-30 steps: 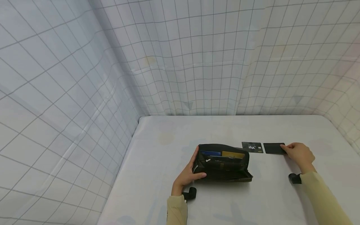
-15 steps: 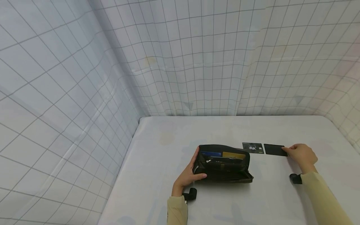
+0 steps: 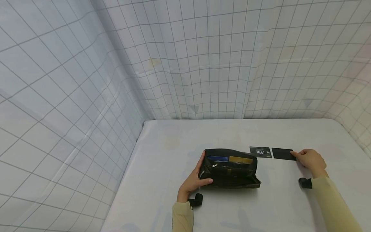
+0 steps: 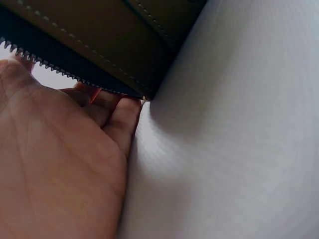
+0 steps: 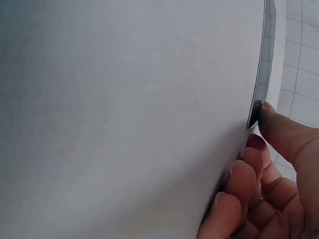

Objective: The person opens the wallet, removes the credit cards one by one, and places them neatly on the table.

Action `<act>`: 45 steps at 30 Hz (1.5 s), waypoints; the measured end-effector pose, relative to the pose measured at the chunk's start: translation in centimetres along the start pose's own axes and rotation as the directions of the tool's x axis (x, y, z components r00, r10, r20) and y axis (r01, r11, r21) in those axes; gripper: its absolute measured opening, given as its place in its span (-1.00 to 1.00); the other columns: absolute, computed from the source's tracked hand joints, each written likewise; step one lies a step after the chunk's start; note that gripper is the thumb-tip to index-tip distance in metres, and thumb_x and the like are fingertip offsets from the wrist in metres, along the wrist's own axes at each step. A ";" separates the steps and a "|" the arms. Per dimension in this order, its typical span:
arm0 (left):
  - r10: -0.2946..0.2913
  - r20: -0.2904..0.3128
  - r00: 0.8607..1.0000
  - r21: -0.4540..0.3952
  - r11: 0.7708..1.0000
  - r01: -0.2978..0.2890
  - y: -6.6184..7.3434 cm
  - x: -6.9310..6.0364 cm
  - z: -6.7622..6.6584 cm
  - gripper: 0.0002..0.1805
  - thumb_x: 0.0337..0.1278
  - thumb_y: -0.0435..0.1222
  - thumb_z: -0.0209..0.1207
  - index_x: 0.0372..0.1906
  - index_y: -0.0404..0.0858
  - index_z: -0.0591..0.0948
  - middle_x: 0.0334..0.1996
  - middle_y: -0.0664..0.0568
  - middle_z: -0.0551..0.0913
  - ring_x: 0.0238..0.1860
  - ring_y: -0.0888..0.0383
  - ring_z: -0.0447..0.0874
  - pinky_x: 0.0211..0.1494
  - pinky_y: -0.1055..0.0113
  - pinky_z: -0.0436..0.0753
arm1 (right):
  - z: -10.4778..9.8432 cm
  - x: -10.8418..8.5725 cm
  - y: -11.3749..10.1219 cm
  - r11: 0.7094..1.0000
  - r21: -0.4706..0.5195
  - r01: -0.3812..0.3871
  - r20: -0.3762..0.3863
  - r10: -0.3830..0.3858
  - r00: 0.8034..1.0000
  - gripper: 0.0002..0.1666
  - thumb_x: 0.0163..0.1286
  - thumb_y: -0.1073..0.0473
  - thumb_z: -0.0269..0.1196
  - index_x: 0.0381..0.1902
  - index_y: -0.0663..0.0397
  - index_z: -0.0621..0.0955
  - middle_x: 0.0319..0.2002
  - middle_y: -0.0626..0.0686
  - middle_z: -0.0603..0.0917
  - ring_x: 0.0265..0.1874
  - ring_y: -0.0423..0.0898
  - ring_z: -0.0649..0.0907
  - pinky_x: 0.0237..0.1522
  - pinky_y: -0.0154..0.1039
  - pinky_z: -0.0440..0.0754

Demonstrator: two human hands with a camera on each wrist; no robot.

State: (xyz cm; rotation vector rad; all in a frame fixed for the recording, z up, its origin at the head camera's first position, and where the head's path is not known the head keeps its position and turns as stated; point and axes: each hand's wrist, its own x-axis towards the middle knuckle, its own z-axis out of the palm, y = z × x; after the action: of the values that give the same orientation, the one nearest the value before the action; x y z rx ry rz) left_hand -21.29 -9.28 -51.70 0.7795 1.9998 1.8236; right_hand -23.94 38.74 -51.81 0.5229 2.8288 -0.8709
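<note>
A dark zip wallet point(image 3: 229, 167) stands unzipped on the table, with a blue card point(image 3: 218, 158) and a yellow card point(image 3: 240, 160) in its slots. My left hand point(image 3: 192, 182) grips its left end, the thumb across the lower flap; the left wrist view shows the zip teeth beside the palm point(image 4: 60, 164). To the right, my right hand point(image 3: 312, 160) pinches the right edge of a plain black card point(image 3: 282, 154). In the right wrist view the thumb lies on that card's edge point(image 5: 261, 84), other fingers curled beneath. A black Vip card point(image 3: 260, 152) lies just left of it, a narrow gap between.
The white table point(image 3: 162, 167) carries these things. White sheets with a dark grid, hung as walls point(image 3: 197, 64), stand behind the table and along its left and right sides. A black wrist camera point(image 3: 196, 200) sits at the left wrist, another point(image 3: 305, 183) at the right.
The black card's right end has turned slightly toward the near side, and my right hand has shifted slightly right with it. The left hand and wallet have hardly moved.
</note>
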 end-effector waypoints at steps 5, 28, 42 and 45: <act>0.004 -0.014 1.000 -0.002 1.000 -0.004 0.0 0.0 0.1 0.19 0.02 -0.19 0.36 0.52 -0.11 -0.29 0.49 0.08 -0.29 0.46 0.09 -0.32 0.37 -0.06 -0.11 | 0.1 0.1 0.3 1.000 0.006 0.023 0.029 -0.023 0.999 -0.33 0.32 -0.39 0.02 -0.51 0.13 0.51 -0.60 -0.02 0.39 -0.58 -0.06 0.41 -0.53 -0.18 0.27; -0.054 -0.024 0.998 -0.035 0.998 0.053 0.1 0.0 0.1 0.18 -0.02 -0.15 0.38 0.51 0.12 -0.25 0.49 0.15 -0.27 0.45 0.15 -0.31 0.38 -0.02 -0.11 | 0.2 -1.7 -6.1 0.977 -0.094 0.190 -0.177 -0.204 0.963 -0.48 0.39 -0.16 0.10 -0.35 0.25 0.53 -0.40 0.22 0.61 -0.60 0.01 0.50 -0.66 -0.17 0.37; -0.039 -0.019 0.999 -0.028 0.999 0.038 -0.1 0.0 0.1 0.20 -0.01 -0.17 0.38 0.52 0.00 -0.28 0.49 0.15 -0.29 0.45 0.17 -0.32 0.38 -0.02 -0.13 | 1.9 -4.4 -14.9 0.868 -0.019 0.496 -0.170 -0.491 0.854 -0.57 0.39 -0.12 0.15 -0.32 0.17 0.59 -0.47 0.07 0.61 -0.67 -0.10 0.46 -0.69 -0.21 0.36; -0.039 -0.019 0.999 -0.031 0.999 0.038 -0.1 0.0 0.1 0.19 -0.01 -0.16 0.38 0.51 0.10 -0.26 0.49 0.16 -0.29 0.45 0.17 -0.32 0.38 -0.02 -0.13 | 2.5 -5.1 -16.3 0.837 -0.004 0.547 -0.140 -0.542 0.829 -0.61 0.38 -0.11 0.17 -0.31 0.13 0.60 -0.46 0.05 0.61 -0.67 -0.11 0.45 -0.68 -0.21 0.37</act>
State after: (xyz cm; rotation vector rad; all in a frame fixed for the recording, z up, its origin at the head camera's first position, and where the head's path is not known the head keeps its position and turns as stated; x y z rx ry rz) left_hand -21.25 -9.25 -51.81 0.7116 1.9809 1.8424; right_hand -25.11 23.25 -44.29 -0.2676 3.1442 -0.9989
